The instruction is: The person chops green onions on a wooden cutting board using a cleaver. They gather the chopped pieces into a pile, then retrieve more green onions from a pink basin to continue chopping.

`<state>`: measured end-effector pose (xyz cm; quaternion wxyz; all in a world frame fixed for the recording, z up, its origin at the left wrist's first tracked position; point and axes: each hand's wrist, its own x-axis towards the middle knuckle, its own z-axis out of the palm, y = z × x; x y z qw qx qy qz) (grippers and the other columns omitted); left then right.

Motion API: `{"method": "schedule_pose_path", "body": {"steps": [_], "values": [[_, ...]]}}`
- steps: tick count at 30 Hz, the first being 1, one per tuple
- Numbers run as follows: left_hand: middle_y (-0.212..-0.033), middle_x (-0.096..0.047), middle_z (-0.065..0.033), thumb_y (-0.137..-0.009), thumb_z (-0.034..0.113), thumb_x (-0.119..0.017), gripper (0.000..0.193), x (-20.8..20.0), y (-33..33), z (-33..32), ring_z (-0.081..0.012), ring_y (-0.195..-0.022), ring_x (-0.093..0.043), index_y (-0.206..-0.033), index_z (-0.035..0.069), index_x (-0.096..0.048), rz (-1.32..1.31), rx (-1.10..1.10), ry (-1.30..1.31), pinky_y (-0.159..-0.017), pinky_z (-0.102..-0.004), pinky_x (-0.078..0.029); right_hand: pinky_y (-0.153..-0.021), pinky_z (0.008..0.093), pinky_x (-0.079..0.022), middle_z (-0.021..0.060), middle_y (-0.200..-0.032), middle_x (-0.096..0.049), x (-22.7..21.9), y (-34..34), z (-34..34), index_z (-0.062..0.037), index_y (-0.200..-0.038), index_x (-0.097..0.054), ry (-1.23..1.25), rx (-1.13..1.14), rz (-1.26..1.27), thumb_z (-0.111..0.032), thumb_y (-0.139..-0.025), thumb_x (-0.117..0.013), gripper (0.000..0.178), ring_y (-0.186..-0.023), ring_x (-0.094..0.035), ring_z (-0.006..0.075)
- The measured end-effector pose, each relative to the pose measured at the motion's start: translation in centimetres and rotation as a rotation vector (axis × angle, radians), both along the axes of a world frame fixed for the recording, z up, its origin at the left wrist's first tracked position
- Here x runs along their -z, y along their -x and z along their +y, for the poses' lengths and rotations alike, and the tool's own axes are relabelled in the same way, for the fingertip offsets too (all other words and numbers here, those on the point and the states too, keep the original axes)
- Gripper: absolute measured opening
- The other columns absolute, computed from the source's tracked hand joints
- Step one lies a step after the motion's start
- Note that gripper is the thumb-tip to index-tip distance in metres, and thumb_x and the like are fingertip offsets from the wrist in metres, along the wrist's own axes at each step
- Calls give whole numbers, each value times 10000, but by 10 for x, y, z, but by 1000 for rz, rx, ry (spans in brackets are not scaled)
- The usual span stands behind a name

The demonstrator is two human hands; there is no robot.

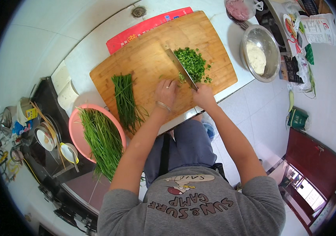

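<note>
My right hand (204, 96) is wrapped round the handle of a kitchen knife (181, 69), whose wide blade points away to the upper left over the wooden cutting board (148, 51). Right of the blade, and touching it, lies a heap of chopped green chives (191, 63). My left hand (166, 93), with a ring and a bracelet, rests on the board left of the knife. Its fingers are bent together, and what they hold, if anything, is hidden. Farther left on the board lies a bundle of uncut chives (124, 98).
A pink basin (75, 135) with long chives (103, 141) stands left of the board. At the right is a metal bowl (272, 55) with dough (256, 58). Behind the board lies a red printed sheet (148, 28); a plastic bag (240, 8) holds something pinkish.
</note>
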<state>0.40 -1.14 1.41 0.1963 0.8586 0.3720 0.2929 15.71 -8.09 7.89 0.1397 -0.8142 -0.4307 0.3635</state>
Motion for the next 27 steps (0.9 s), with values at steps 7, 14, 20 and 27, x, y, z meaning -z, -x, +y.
{"method": "schedule_pose_path", "body": {"steps": [7, 14, 20, 27], "values": [[-869, -600, -80, -687, 1, -611, 272, -6, 0, 20, -292, -861, -548, -948, 74, -586, -73, 164, 151, -777, -385, -453, -720, 525, -474, 308, -788, -595, 3, -1, -5, 16, -878, -610, -19, 22, -14, -192, -802, -545, 231, -786, -582, 474], [-858, -595, -86, -690, 32, -627, 276, -2, -7, 20, -274, -869, -552, -957, 80, -578, -33, 173, 31, -787, -374, -448, -721, 515, -479, 301, -781, -597, -5, -3, -4, 12, -880, -620, 6, 29, -28, -187, -807, -538, 228, -780, -585, 469], [-839, -581, -101, -674, 27, -621, 273, 11, -18, -2, -286, -800, -560, -940, 78, -581, -26, -77, 43, -740, -385, -453, -694, 513, -468, 298, -753, -585, 4, 3, -10, 31, -841, -606, -40, -7, -40, -176, -796, -538, 222, -755, -577, 464], [-871, -548, -125, -668, 14, -625, 264, -5, -12, -3, -321, -805, -538, -925, 58, -581, -110, 1, 97, -735, -408, -456, -699, 519, -458, 304, -764, -580, 23, 6, -19, 38, -841, -588, -18, 6, -28, -177, -791, -531, 228, -758, -567, 471]]}}
